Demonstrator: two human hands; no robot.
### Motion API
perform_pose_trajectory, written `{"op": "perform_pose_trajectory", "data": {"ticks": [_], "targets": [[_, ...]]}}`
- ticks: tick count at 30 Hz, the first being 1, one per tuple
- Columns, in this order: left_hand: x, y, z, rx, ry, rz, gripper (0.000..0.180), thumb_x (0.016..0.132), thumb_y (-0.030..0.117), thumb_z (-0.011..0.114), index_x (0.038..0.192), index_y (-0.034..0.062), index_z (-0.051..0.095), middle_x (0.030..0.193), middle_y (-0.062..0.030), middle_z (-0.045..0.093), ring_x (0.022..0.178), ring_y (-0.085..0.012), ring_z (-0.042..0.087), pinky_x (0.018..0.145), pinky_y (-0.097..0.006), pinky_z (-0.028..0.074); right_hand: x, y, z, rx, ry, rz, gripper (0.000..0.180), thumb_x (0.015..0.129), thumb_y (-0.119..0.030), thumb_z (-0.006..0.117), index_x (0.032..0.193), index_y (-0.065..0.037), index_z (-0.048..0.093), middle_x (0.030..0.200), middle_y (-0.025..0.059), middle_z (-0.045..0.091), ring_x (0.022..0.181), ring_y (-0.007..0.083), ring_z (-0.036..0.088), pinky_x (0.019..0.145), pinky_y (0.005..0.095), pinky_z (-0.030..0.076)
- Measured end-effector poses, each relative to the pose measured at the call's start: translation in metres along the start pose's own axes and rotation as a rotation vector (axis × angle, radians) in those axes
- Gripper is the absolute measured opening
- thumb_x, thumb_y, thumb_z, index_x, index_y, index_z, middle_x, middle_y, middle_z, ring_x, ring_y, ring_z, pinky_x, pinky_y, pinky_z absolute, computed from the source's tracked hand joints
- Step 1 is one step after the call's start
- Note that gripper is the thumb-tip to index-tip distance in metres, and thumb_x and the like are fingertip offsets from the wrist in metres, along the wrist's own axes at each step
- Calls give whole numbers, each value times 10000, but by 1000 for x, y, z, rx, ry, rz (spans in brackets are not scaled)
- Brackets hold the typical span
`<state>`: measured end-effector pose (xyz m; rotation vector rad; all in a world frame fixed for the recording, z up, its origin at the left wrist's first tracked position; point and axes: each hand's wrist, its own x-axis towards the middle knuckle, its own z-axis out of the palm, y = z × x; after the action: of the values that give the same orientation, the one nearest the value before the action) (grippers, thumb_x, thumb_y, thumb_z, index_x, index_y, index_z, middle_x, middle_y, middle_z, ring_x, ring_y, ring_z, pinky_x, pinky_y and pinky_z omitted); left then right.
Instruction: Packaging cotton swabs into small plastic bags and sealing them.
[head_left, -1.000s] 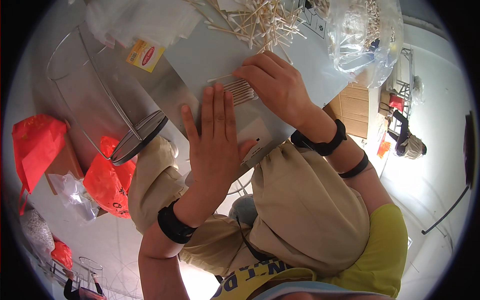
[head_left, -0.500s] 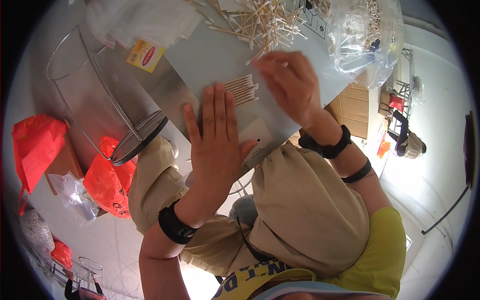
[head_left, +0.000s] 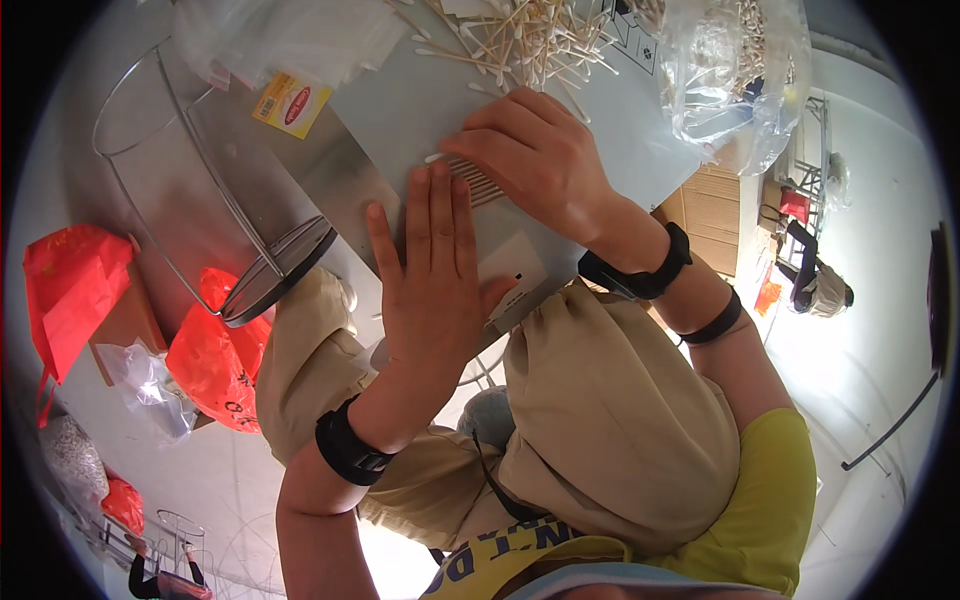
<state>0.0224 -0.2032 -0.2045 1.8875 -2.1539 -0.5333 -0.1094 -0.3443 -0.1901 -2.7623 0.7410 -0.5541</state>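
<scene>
- Head view: left hand (head_left: pixel 437 280) lay flat, fingers spread, palm down on small clear bag of cotton swabs (head_left: pixel 487 215) at near edge of grey table (head_left: pixel 400 110).
- Right hand (head_left: pixel 535 160) pressed fingertips together on bag's top end.
- Loose swab pile (head_left: pixel 530 40) just beyond; metal wire bin (head_left: pixel 200 190) left.
</scene>
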Motion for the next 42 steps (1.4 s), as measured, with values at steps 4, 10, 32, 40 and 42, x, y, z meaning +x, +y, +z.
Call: {"op": "perform_pose_trajectory", "data": {"ticks": [4,10,32,40,42], "targets": [[-1,-1,0,0,3,-2,985,802,599,554,1484,-59,284,1576,-219,236,1477,-340,210,1172,-627,123,-6,-2,0,21,-6,72,240,776,-130,702,1015,-117,687,989,4,632,900,222,601,748,338,517],[0,-1,-2,50,-27,11,974,848,651,466,1491,-49,251,1563,-209,269,1467,-347,237,1162,-622,154,-23,-18,-4,-81,-80,96,442,832,-231,694,1242,-83,625,1270,36,567,1164,246,527,908,377,479],[1,0,-4,94,-31,18,944,885,666,380,1480,-59,271,1558,-214,280,1460,-348,255,1164,-618,155,-10,14,-11,-250,55,329,197,760,-111,755,933,-135,663,955,30,573,911,248,560,811,376,471],[0,-1,-6,81,-47,21,943,885,658,393,1485,-56,254,1561,-218,271,1463,-349,250,1161,-623,160,1,5,-10,-20,132,251,142,761,-92,748,851,-119,641,924,26,570,881,243,576,767,369,489],[0,-2,-3,28,-11,17,974,797,607,539,1474,-56,311,1573,-210,247,1475,-335,216,1176,-627,124,0,1,-2,-51,30,160,138,769,-81,739,865,-110,645,956,22,584,894,247,579,753,371,491]]}}
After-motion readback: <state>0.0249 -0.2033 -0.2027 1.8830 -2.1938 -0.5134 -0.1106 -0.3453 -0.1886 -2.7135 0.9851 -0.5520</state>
